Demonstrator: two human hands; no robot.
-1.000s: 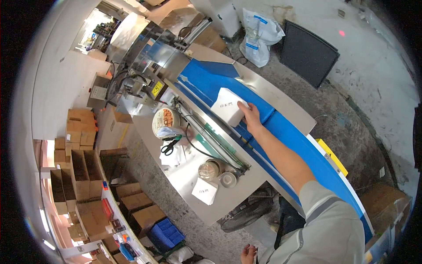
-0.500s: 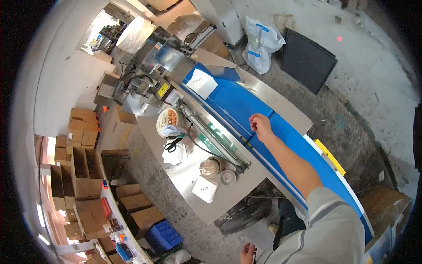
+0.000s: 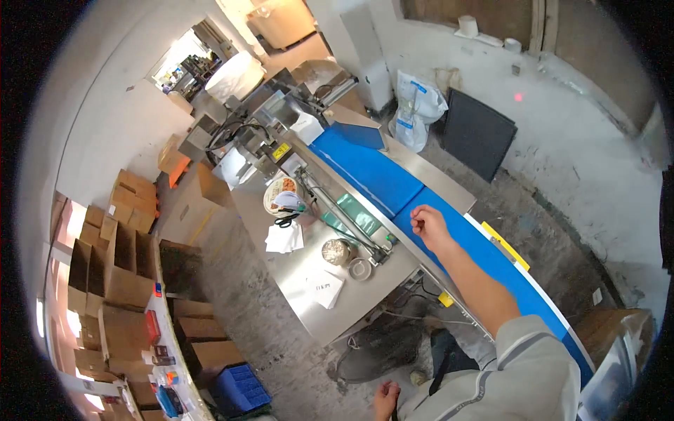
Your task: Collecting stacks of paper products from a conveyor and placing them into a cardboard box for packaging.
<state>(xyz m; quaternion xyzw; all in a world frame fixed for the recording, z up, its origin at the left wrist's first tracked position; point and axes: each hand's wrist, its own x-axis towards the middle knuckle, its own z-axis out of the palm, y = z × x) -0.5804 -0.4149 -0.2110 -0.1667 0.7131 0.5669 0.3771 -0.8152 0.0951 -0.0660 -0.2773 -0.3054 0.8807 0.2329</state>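
One right hand (image 3: pixel 430 224), blue belt (image 3: pixel 368 170) beneath

"What's under the right hand (image 3: pixel 430 228)?"
"Blue belt (image 3: pixel 379 170), white packet (image 3: pixel 307 129) at its far end."
"Left of that hand?"
"Steel table (image 3: pixel 335 319), carrying a tub (image 3: pixel 279 199), papers (image 3: pixel 327 290) and two round items (image 3: pixel 335 252)."

right hand (image 3: pixel 430 226): off white stack (image 3: pixel 307 128), well apart | white stack: farther up blue belt (image 3: pixel 372 168), beside machine (image 3: pixel 260 144)
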